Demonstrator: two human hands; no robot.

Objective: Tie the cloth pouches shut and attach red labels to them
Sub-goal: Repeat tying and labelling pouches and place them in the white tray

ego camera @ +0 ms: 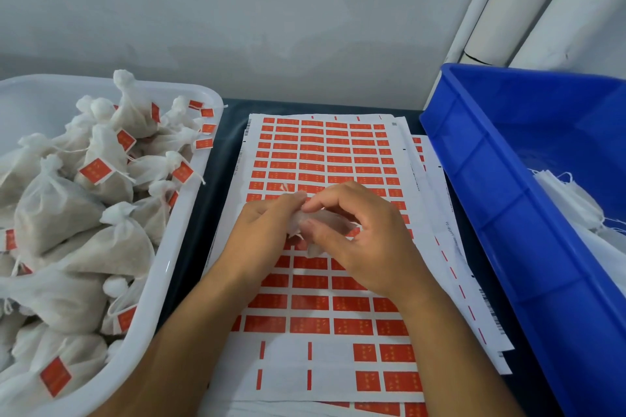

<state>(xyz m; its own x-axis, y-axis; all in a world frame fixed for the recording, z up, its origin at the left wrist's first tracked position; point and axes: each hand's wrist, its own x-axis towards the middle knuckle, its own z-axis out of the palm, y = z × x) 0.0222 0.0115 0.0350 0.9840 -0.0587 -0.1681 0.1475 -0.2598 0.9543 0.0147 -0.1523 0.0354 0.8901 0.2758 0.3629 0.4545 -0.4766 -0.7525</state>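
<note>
Two hands over the table here: the left hand (262, 230) and right hand (359, 240) both have fingers pinched on one small cloth pouch (325, 222), held just above the top label sheet (318, 281). Several sheets are stacked, too many red labels to count. One white tub (176, 247) heaped with tied, tagged pouches sits left, one blue crate (508, 213) right. Dark tabletop (223, 152), plain grey wall (271, 27).

A: What stands at the sides?
B: A white tub (189, 176), left; a blue bin (501, 213), right, on a dark counter (220, 159).
A: Behind?
B: Grey wall (271, 10); white pipes (528, 7), upper right.
</note>
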